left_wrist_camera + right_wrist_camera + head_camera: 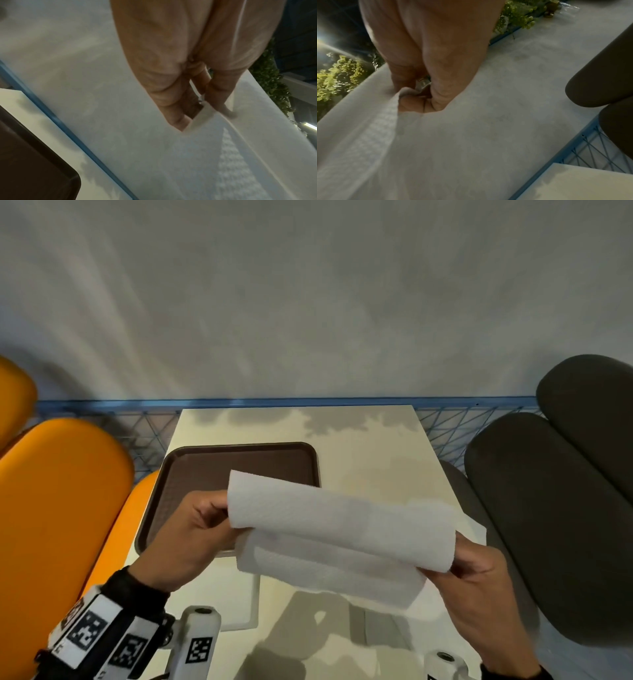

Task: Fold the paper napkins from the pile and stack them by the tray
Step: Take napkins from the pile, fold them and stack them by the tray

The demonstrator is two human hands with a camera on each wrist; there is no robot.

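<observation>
Held above the desk [376, 440], the napkin [342, 529] hangs between the right hand [479, 573] and left hand [191, 535], each pinching one end. It looks light, limp and tearable; hold the corners gently. Behind sits the tray [191, 467].

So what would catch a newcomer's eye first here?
A white paper napkin, held in the air between the left hand and right hand, which pinch its ends. Behind it a dark brown tray lies on the pale table, with orange seats at the left.
</observation>
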